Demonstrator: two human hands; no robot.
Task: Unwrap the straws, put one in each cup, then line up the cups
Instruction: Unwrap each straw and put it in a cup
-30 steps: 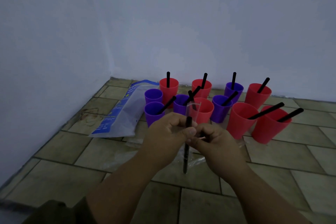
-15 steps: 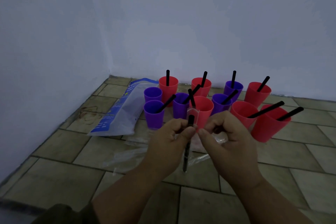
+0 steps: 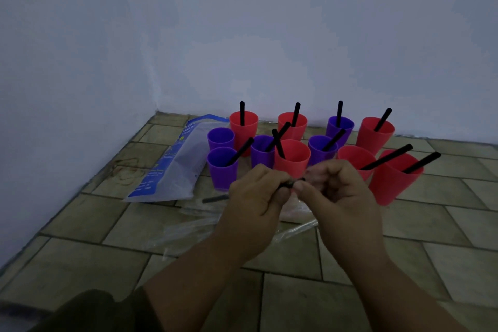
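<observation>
Holding one black straw (image 3: 289, 184), both hands sit close together in the near middle. The left hand (image 3: 256, 197) has its fingers curled round the straw. The right hand (image 3: 342, 197) pinches the straw's right end with thumb and finger. The straw lies sideways, up off the floor (image 3: 80, 224), and its left end pokes out past the left hand. I cannot tell if any wrap is on it.

Just behind the hands stand the cups (image 3: 292, 162), red and purple, bunched up and not in a neat line. Ten of them have other straws (image 3: 242, 113) leaning inside. One purple cup (image 3: 220, 137), on the left of the bunch, has none. A red cup (image 3: 394, 180) stands near the right hand.

A blue and clear bag (image 3: 172, 167) lies flat to the left of the cups. Clear wrappers (image 3: 188, 232) lie on the floor under the hands. A pale wall (image 3: 269, 35) is at the far side.
</observation>
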